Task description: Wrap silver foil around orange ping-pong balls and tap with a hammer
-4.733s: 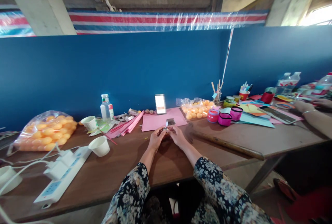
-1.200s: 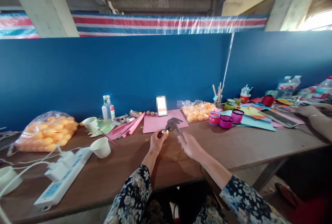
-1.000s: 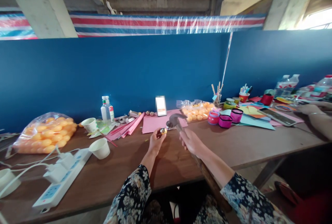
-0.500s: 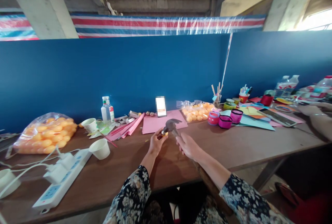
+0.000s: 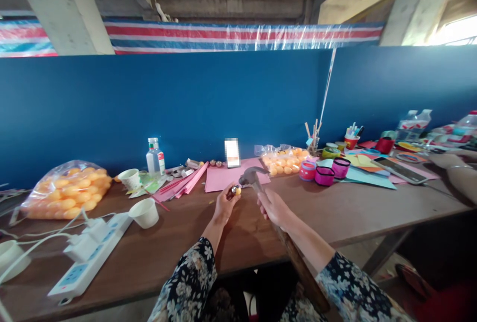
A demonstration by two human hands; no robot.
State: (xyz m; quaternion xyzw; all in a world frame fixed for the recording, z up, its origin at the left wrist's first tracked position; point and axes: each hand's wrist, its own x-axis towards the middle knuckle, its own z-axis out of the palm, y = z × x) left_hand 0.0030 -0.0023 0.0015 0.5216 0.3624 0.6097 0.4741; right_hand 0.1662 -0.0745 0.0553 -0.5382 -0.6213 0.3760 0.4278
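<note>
Above the table's near half, my left hand (image 5: 224,204) pinches a small shiny metal ball (image 5: 234,190) with a yellow-orange part facing right. What the yellow-orange part is cannot be made out. My right hand (image 5: 275,207) is closed round a claw hammer (image 5: 254,176), gripping it close below the grey head. Its long wooden handle (image 5: 301,265) slants back beneath my right forearm. The hammer head hangs just up and right of the ball, apart from it. Behind my hands lies pink paper (image 5: 219,179), with more shiny metal balls (image 5: 215,163) at its back edge.
Left on the brown table (image 5: 194,247) are a power strip (image 5: 91,257), paper cups (image 5: 143,213), a bag of orange balls (image 5: 67,193) and a glass bottle (image 5: 155,158). Rightward are another ball bag (image 5: 285,162), magenta rings (image 5: 324,175), a phone (image 5: 399,170) and another person's hand (image 5: 443,160).
The hammer head has moved right and slightly up, away from the metal ball, along with my right hand. My left hand has stayed nearly in place. The ball's yellow-orange part shows more.
</note>
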